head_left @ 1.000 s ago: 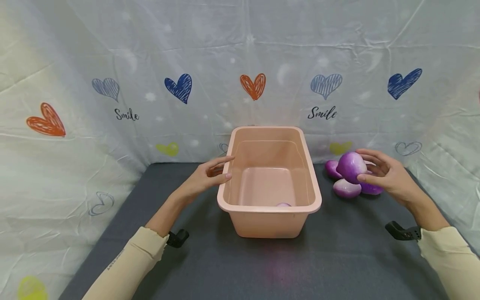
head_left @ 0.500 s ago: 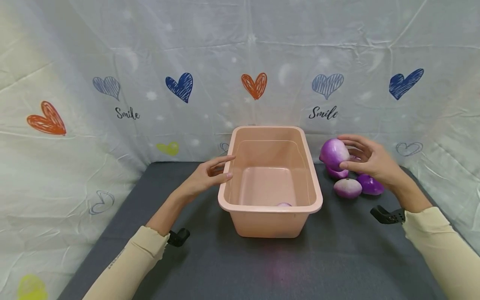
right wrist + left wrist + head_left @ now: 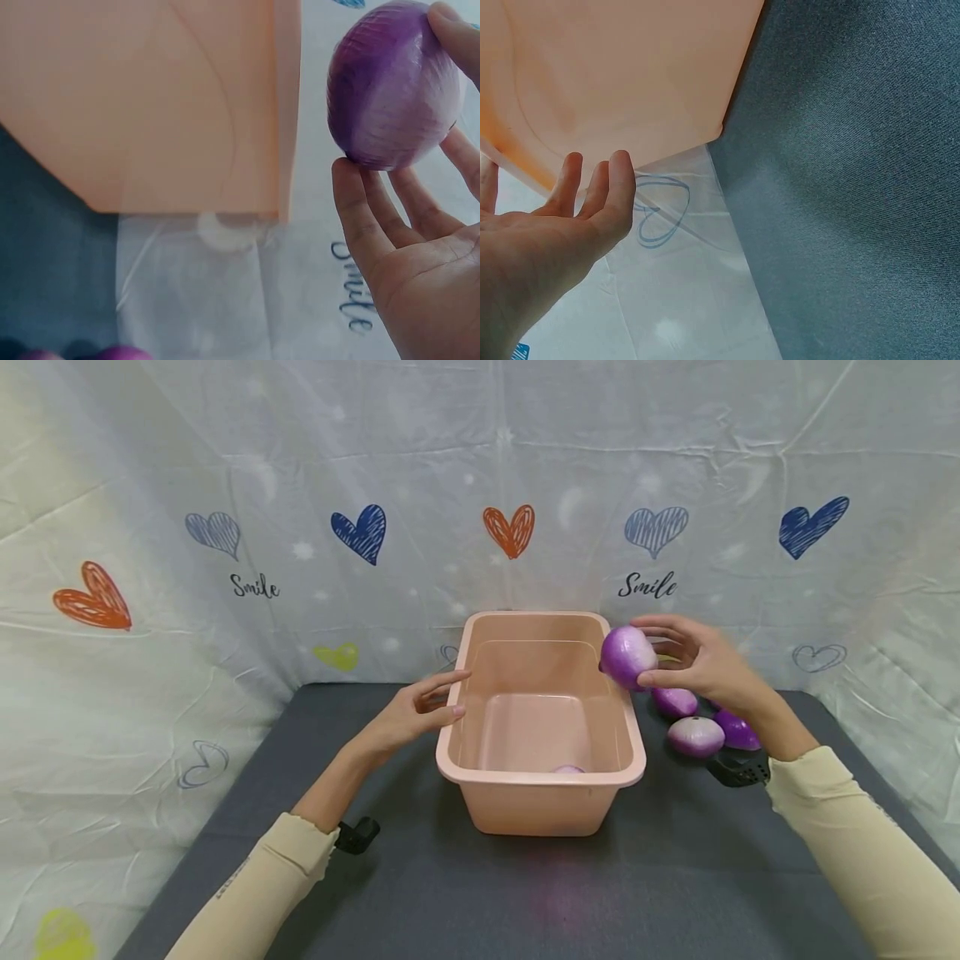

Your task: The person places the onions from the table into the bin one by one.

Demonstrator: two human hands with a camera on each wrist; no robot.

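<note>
A curtained-off booth around one desk (image 3: pixel 450 902): a pale sheet (image 3: pixel 427 435) printed with hearts (image 3: pixel 362 533) and the word "Smile" (image 3: pixel 648 585) hangs behind the dark desk and along both its sides. Whether it stands in a home or a lab cannot be told.

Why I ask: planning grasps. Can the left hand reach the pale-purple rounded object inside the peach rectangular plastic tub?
Likely yes: the left hand is beside the tub, its top open above the object.

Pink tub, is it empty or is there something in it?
Not empty: in the head view, a purplish rounded object partly shows inside the pink tub, behind its near rim.
</note>
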